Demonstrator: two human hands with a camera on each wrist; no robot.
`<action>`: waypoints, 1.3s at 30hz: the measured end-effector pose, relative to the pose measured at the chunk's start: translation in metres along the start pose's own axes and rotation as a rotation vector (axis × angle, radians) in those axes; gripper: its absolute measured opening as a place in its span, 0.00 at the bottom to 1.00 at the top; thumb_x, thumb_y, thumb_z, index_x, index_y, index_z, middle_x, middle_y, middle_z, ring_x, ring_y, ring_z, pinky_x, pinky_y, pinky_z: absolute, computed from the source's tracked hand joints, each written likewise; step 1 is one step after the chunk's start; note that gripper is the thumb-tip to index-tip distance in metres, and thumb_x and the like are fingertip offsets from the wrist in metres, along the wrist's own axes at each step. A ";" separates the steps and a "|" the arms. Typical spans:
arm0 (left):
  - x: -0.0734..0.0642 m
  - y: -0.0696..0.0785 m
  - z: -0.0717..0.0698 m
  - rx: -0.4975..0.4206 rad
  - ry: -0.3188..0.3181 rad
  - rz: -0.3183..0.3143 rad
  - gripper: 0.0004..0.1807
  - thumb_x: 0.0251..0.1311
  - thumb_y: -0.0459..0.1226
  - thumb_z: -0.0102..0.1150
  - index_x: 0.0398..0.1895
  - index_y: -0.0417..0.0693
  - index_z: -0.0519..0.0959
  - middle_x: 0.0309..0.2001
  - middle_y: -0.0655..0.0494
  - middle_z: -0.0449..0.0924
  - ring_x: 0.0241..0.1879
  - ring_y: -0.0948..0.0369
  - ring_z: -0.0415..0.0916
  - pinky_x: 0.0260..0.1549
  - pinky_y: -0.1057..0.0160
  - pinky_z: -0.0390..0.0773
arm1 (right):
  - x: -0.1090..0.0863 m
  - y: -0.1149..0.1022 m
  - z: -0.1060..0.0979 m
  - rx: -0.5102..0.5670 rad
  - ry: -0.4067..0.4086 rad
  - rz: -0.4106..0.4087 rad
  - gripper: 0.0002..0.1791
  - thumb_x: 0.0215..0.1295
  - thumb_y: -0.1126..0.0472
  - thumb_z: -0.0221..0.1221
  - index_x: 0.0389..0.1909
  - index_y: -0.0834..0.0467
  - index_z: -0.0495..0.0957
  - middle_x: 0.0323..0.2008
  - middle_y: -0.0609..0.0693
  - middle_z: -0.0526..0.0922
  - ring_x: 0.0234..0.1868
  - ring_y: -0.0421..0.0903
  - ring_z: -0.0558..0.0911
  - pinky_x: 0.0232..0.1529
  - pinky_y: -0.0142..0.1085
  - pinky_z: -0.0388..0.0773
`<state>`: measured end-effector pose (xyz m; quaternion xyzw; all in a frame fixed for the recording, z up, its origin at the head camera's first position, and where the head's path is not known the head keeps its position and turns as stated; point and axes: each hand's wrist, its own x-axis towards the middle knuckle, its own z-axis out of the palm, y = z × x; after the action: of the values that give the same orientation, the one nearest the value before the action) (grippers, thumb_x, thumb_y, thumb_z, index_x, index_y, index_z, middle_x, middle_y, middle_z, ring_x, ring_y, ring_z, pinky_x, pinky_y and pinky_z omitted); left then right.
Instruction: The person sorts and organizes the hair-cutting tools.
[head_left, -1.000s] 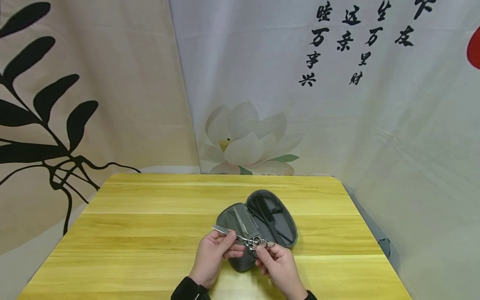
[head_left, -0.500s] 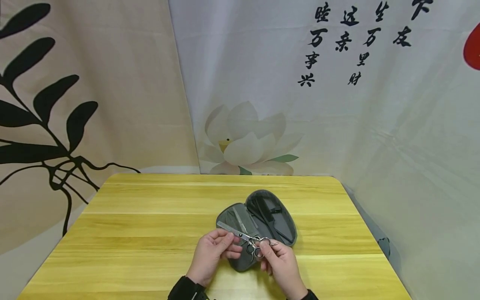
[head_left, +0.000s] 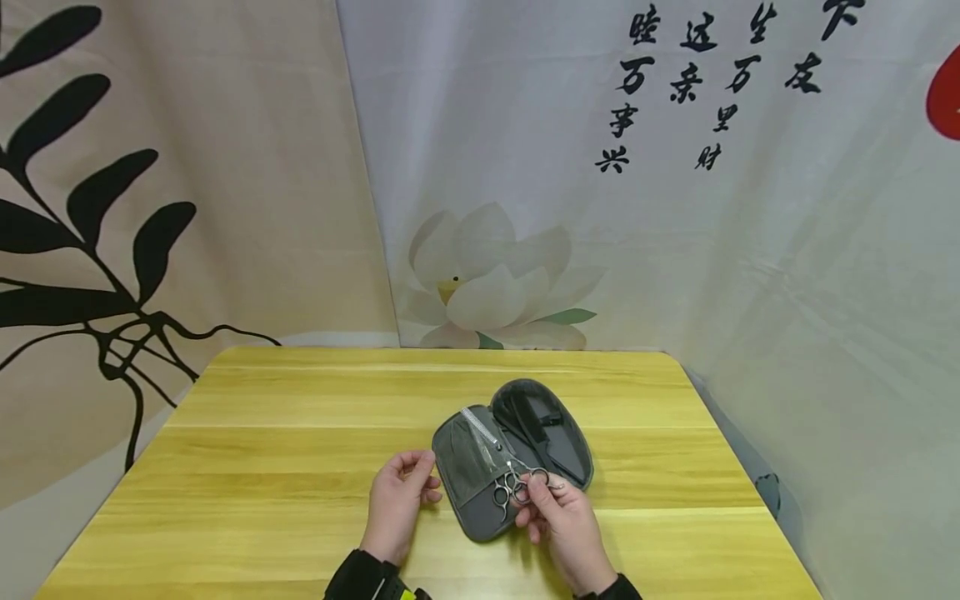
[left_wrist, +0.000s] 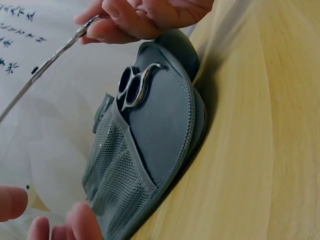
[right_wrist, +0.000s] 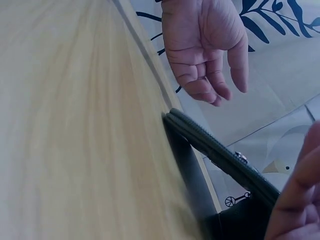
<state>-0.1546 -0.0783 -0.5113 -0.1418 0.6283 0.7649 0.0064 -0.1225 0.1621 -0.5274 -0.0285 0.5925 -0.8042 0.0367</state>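
My right hand (head_left: pixel 558 517) pinches the finger rings of a pair of silver scissors (head_left: pixel 480 425), whose blades point up and left above the case. In the left wrist view the scissors (left_wrist: pixel 50 60) appear edge-on, raised off the mesh pocket. The grey zip case (head_left: pixel 476 521) lies unfolded on the table. Another pair of scissors (left_wrist: pixel 135 90) sits in its mesh pocket (left_wrist: pixel 120 160), ring handles sticking out. To the left of the case, my left hand (head_left: pixel 397 504) holds nothing; its fingers are relaxed in the right wrist view, where the hand (right_wrist: pixel 205 50) hangs past the case edge.
A black comb (head_left: pixel 531 421) and other dark items lie in the far half of the case. The wooden table (head_left: pixel 262 500) extends around it on all sides. Behind stands a printed cloth backdrop (head_left: pixel 495 167).
My left hand has let go of the scissor blades and drawn back to the left. The scissors have swung so their blades point farther up, still in my right hand.
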 end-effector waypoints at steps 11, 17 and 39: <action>0.000 -0.003 -0.001 0.089 -0.027 -0.010 0.17 0.77 0.39 0.62 0.56 0.32 0.75 0.38 0.50 0.80 0.32 0.60 0.81 0.30 0.64 0.88 | 0.002 -0.001 0.000 0.106 -0.025 0.014 0.10 0.84 0.58 0.55 0.46 0.52 0.85 0.33 0.41 0.88 0.27 0.34 0.84 0.25 0.25 0.81; -0.003 0.002 -0.002 0.148 -0.042 -0.047 0.25 0.77 0.43 0.62 0.61 0.30 0.71 0.47 0.48 0.77 0.42 0.57 0.78 0.38 0.62 0.89 | 0.003 -0.005 -0.001 0.155 -0.057 0.060 0.12 0.85 0.56 0.53 0.46 0.51 0.86 0.32 0.41 0.86 0.28 0.35 0.83 0.31 0.27 0.83; 0.011 -0.005 -0.014 -0.123 -0.468 -0.277 0.15 0.83 0.45 0.52 0.48 0.40 0.75 0.33 0.59 0.81 0.28 0.68 0.77 0.30 0.72 0.82 | 0.002 -0.006 -0.001 0.226 -0.044 0.065 0.14 0.86 0.59 0.50 0.45 0.54 0.85 0.35 0.42 0.87 0.28 0.33 0.82 0.32 0.26 0.82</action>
<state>-0.1614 -0.0929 -0.5211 -0.0458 0.5368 0.8053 0.2474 -0.1247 0.1647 -0.5219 -0.0226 0.4979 -0.8633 0.0786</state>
